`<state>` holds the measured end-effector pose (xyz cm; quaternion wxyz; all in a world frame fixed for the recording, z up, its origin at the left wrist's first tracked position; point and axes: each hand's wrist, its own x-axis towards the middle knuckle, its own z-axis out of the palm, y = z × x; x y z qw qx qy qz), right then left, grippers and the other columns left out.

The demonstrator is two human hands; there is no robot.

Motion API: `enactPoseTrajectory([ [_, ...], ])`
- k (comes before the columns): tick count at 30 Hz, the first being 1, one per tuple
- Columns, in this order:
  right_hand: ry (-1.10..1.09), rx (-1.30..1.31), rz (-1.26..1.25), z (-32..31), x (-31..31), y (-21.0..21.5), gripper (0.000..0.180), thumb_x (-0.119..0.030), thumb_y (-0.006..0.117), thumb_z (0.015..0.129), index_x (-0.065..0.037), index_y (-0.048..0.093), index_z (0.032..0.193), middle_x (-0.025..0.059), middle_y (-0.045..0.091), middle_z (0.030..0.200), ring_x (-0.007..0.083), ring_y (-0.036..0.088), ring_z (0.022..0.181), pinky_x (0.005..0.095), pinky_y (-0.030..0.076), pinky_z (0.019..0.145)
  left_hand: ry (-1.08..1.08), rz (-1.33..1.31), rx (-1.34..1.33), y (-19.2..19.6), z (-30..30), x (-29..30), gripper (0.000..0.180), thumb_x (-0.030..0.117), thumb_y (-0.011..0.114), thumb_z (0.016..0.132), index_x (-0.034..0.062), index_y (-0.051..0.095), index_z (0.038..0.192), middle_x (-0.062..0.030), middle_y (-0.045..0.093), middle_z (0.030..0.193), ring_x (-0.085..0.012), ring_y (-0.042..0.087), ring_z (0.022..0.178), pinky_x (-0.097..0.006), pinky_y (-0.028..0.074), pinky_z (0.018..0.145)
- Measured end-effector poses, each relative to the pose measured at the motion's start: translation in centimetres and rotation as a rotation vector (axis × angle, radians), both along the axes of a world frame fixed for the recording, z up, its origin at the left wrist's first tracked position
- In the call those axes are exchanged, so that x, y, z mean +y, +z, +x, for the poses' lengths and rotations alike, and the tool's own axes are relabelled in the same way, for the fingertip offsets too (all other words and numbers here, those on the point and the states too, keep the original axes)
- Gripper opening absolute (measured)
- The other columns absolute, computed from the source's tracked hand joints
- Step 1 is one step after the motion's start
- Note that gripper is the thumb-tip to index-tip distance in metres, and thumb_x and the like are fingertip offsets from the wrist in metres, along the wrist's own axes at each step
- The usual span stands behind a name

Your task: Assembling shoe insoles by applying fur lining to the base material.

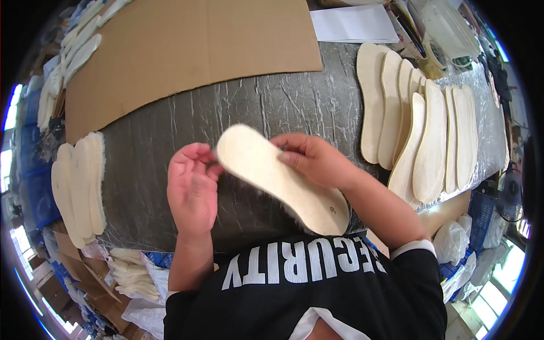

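Two bare hands are raised over a grey, crinkled table top (272, 107), with one cream insole (283, 178) held between them. The insole is held slantwise, its rounded toe end up near the left hand (192, 190) and its heel end lowest, close to the black shirt (306, 289). It is pinched at its upper right edge by the right hand (314, 158), thumb on the facing side and fingers curled behind. The left hand is held palm up, its fingers loosely curled together, the fingertips (212, 170) touching the toe edge of the insole.

Further left, a small stack of cream insoles (79, 187) is laid at the table's edge. Further right, a long row of overlapping insoles (419, 130) is fanned across the surface. Beyond the hands, a big sheet of brown cardboard (187, 51) is spread over the far part of the table, with more pale insoles (79, 51) lined along its left side. A white sheet of paper (354, 24) is seen at the far edge.
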<state>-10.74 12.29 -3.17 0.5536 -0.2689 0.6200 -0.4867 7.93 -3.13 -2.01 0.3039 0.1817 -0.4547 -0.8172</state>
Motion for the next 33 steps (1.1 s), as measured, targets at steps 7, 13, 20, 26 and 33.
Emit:
enactPoseTrajectory([
  [7,-0.061,-0.511,-0.009,-1.4,-0.9,-1.2,0.029,-0.016,0.046,0.104,-0.005,0.058,0.129,0.0037,0.067,0.108,0.0095,0.063,0.093,0.0272,0.053,0.083,0.119,-1.549,-0.311,2.6,-1.0,0.8,0.025,0.006,0.083,0.064,0.0134,0.071,0.085,-0.0062,0.060,0.109,-0.0289,0.051,0.102,-0.039,0.044,0.086],
  [13,-0.037,-0.585,-0.054,-1.1,-1.4,-1.3,0.032,-0.016,0.044,0.105,-0.004,0.055,0.132,0.0065,0.065,0.113,0.0109,0.064,0.096,0.0279,0.053,0.084,0.126,-1.641,-0.193,2.2,-1.9,0.9,0.027,0.006,0.081,0.062,0.0160,0.074,0.086,-0.0003,0.063,0.098,-0.0251,0.050,0.099,-0.041,0.043,0.083],
  [20,0.033,-0.782,-0.139,-0.9,-2.2,-1.9,0.035,-0.014,0.047,0.104,-0.005,0.050,0.138,0.0069,0.065,0.111,0.0095,0.065,0.089,0.0242,0.056,0.072,0.166,-1.792,-0.222,3.1,-2.6,0.4,0.030,0.010,0.085,0.063,0.0119,0.070,0.089,-0.0014,0.061,0.096,-0.0263,0.050,0.097,-0.042,0.043,0.084],
  [26,0.270,-0.513,-0.195,0.1,-0.8,-0.7,0.070,-0.066,0.041,0.096,-0.007,0.056,0.130,0.0011,0.061,0.096,0.0082,0.057,0.082,0.0239,0.050,0.068,0.138,-1.824,-0.281,3.2,-1.7,0.2,0.032,0.014,0.082,0.065,0.0144,0.070,0.094,0.0014,0.063,0.099,-0.0218,0.052,0.096,-0.041,0.040,0.083],
  [33,0.300,-0.724,-0.179,1.4,1.3,-0.3,0.072,-0.054,0.073,0.083,0.000,0.052,0.128,0.0034,0.059,0.093,0.0095,0.061,0.081,0.0256,0.055,0.069,0.068,-1.839,-0.246,4.4,-1.2,1.3,0.028,0.014,0.079,0.065,0.0136,0.070,0.092,0.0013,0.063,0.099,-0.0227,0.053,0.094,-0.042,0.040,0.083],
])
